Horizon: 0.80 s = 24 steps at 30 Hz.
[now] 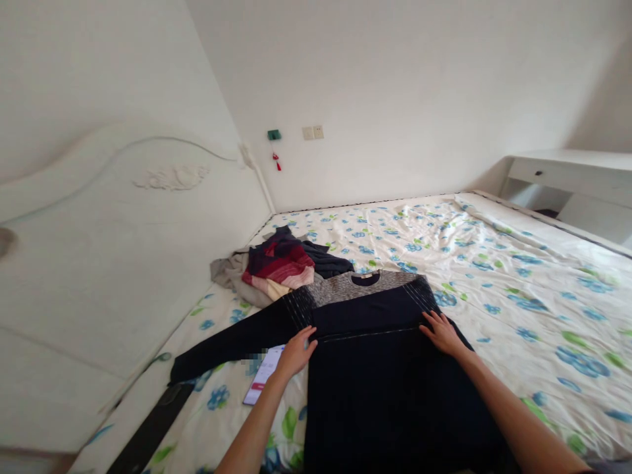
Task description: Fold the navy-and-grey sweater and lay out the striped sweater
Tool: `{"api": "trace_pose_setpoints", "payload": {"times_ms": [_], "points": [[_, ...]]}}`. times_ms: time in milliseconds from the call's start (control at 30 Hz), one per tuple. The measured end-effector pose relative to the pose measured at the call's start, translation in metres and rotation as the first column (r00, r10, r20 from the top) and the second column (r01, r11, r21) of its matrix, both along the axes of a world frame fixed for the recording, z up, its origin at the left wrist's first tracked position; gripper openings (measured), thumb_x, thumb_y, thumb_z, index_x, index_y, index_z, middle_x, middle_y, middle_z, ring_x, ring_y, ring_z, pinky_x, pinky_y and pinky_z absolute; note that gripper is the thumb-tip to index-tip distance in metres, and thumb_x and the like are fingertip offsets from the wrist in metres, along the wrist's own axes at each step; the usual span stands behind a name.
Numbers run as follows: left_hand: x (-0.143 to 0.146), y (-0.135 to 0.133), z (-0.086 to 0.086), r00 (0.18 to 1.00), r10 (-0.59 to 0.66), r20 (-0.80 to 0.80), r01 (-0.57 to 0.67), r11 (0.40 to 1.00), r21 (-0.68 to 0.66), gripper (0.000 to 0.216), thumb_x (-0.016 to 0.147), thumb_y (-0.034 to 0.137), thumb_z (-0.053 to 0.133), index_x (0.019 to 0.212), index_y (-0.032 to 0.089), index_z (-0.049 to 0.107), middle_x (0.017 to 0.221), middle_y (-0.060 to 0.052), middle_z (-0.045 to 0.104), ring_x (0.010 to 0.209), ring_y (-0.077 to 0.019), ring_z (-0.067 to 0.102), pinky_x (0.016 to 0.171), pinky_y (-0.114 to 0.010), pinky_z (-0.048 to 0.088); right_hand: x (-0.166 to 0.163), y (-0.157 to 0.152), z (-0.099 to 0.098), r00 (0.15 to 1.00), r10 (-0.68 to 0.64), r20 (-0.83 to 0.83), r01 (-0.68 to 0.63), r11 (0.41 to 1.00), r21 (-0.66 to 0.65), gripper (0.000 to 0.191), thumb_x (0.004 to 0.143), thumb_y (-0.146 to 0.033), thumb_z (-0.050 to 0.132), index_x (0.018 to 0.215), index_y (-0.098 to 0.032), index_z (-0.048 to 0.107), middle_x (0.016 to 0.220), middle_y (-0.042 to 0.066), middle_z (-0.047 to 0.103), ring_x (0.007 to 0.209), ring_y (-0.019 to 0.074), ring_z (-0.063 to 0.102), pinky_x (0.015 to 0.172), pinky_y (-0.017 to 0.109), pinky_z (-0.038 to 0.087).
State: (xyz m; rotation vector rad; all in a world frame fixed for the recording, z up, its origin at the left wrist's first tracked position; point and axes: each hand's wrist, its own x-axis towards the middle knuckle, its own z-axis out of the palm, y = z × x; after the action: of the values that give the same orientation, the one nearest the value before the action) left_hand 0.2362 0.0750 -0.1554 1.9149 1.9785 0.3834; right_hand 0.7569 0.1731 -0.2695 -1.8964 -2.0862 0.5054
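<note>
A dark navy sweater (pixel 375 388) with a grey speckled yoke lies flat on the flower-print bed sheet (pixel 518 283), neck away from me. Its left sleeve (pixel 232 342) stretches out toward the headboard. My left hand (pixel 296 352) rests with spread fingers on the sweater's left edge, near the armpit. My right hand (pixel 442 332) lies flat on the right side, where the sleeve seems folded in. Neither hand grips anything.
A pile of clothes (pixel 279 266), red-striped, dark and grey, sits by the white headboard (pixel 123 263). A white and red paper card (pixel 264 375) lies on the sheet under my left wrist. A white desk (pixel 573 174) stands at the far right.
</note>
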Motion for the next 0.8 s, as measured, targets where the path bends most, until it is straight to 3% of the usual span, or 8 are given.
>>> {"api": "trace_pose_setpoints", "payload": {"times_ms": [100, 167, 300, 367, 400, 633, 733, 800], "points": [[-0.051, -0.016, 0.025, 0.947, 0.291, 0.132, -0.304, 0.949, 0.083, 0.049, 0.101, 0.037, 0.056, 0.145, 0.022, 0.071, 0.141, -0.013, 0.078, 0.129, -0.0279, 0.074, 0.113, -0.04, 0.056, -0.009, -0.01, 0.006, 0.985, 0.06, -0.165, -0.048, 0.996, 0.075, 0.068, 0.1, -0.054, 0.052, 0.155, -0.016, 0.062, 0.163, 0.02, 0.057, 0.159, 0.0361, 0.046, 0.132, 0.056, 0.035], [-0.09, -0.038, 0.034, 0.824, 0.494, 0.277, -0.533, 0.842, 0.082, 0.048, 0.099, 0.034, 0.057, 0.144, 0.022, 0.07, 0.125, -0.013, 0.082, 0.117, -0.0283, 0.079, 0.101, -0.041, 0.061, -0.018, -0.021, 0.011, 0.959, 0.069, -0.275, -0.04, 0.993, 0.111, 0.068, 0.099, -0.057, 0.052, 0.154, -0.019, 0.064, 0.165, 0.019, 0.055, 0.156, 0.0353, 0.051, 0.13, 0.052, 0.039], [-0.156, -0.089, 0.032, 0.328, 0.717, 0.616, -0.828, 0.532, -0.178, 0.051, 0.094, 0.025, 0.056, 0.144, 0.024, 0.064, 0.102, -0.008, 0.077, 0.083, -0.0214, 0.081, 0.077, -0.035, 0.065, -0.039, -0.047, 0.016, 0.919, 0.072, -0.388, -0.032, 0.993, 0.11, 0.065, 0.094, -0.06, 0.057, 0.149, -0.026, 0.068, 0.17, 0.015, 0.049, 0.148, 0.0369, 0.058, 0.124, 0.052, 0.047], [-0.176, -0.106, 0.03, 0.14, 0.726, 0.674, -0.847, 0.44, -0.298, 0.048, 0.091, 0.023, 0.057, 0.137, 0.026, 0.065, 0.091, -0.004, 0.073, 0.072, -0.0193, 0.078, 0.071, -0.034, 0.064, -0.047, -0.058, 0.017, 0.912, 0.052, -0.407, -0.026, 0.997, 0.07, 0.063, 0.092, -0.058, 0.061, 0.146, -0.028, 0.07, 0.17, 0.014, 0.049, 0.143, 0.038, 0.062, 0.12, 0.054, 0.051], [-0.182, -0.11, 0.03, 0.094, 0.72, 0.688, -0.847, 0.421, -0.325, 0.044, 0.09, 0.022, 0.058, 0.133, 0.026, 0.066, 0.088, -0.003, 0.071, 0.07, -0.0194, 0.077, 0.068, -0.034, 0.064, -0.05, -0.061, 0.017, 0.91, 0.038, -0.414, -0.019, 0.999, 0.049, 0.062, 0.091, -0.057, 0.062, 0.145, -0.029, 0.071, 0.17, 0.014, 0.049, 0.142, 0.0382, 0.063, 0.119, 0.054, 0.052], [-0.194, -0.084, 0.056, -0.02, 0.673, 0.739, -0.862, 0.363, -0.354, 0.023, 0.08, 0.018, 0.063, 0.102, 0.025, 0.063, 0.079, 0.001, 0.058, 0.059, -0.0164, 0.066, 0.054, -0.027, 0.053, -0.049, -0.061, 0.038, 0.905, -0.007, -0.425, -0.002, 1.0, -0.02, 0.056, 0.094, -0.046, 0.062, 0.145, -0.025, 0.07, 0.171, 0.014, 0.047, 0.149, 0.0337, 0.057, 0.12, 0.051, 0.051], [-0.199, -0.056, 0.072, -0.022, 0.657, 0.754, -0.902, 0.312, -0.298, 0.03, 0.079, 0.016, 0.064, 0.107, 0.024, 0.064, 0.081, 0.003, 0.059, 0.056, -0.012, 0.054, 0.05, -0.021, 0.044, -0.042, -0.052, 0.046, 0.913, -0.022, -0.407, 0.037, 0.999, 0.029, 0.054, 0.095, -0.041, 0.062, 0.144, -0.022, 0.071, 0.169, 0.015, 0.05, 0.152, 0.0319, 0.054, 0.128, 0.049, 0.043], [-0.195, -0.031, 0.092, 0.035, 0.621, 0.783, -0.922, 0.323, -0.215, 0.037, 0.083, 0.016, 0.061, 0.118, 0.025, 0.067, 0.092, 0.002, 0.066, 0.062, -0.0114, 0.054, 0.052, -0.019, 0.042, -0.038, -0.046, 0.05, 0.911, -0.037, -0.411, 0.064, 0.997, 0.052, 0.051, 0.095, -0.039, 0.063, 0.143, -0.021, 0.072, 0.166, 0.015, 0.052, 0.152, 0.0311, 0.054, 0.129, 0.047, 0.042]]}}
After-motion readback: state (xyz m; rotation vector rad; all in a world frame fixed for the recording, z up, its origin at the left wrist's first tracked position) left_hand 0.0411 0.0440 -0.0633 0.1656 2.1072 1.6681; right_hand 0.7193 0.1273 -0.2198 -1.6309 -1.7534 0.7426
